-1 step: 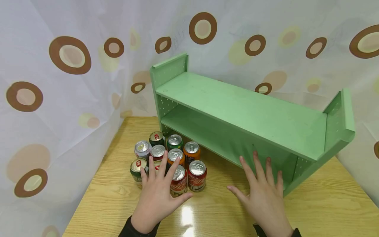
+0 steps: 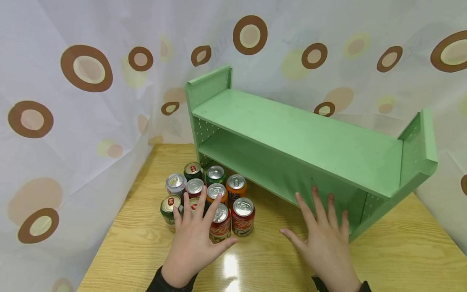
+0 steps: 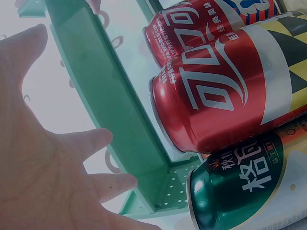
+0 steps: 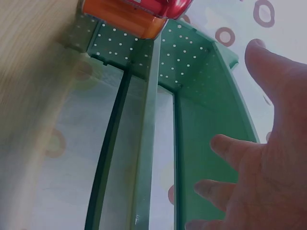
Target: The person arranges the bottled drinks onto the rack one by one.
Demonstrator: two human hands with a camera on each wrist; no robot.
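Note:
My left hand [image 2: 197,245], fingers spread, hovers in front of a cluster of drink cans and holds nothing. It partly hides several of them. Nearest it are two red cola cans [image 2: 243,221] and a dark green can with a gold lid [image 2: 170,211]. In the left wrist view, a red cola can [image 3: 216,91] and a green can [image 3: 235,184] appear beside the open palm. My right hand [image 2: 324,247] is also spread and bare, in front of the right part of a light green shelf [image 2: 292,121]. In the right wrist view, its fingers overlap the shelf [image 4: 211,110]; contact cannot be judged.
The two-tier shelf stands at an angle on the wooden table [image 2: 270,259], with raised perforated end panels. Behind the red cans are orange cans [image 2: 237,190], a green can [image 2: 215,176] and a whitish can [image 2: 176,184]. A patterned cloth [image 2: 120,101] hangs behind and at the sides.

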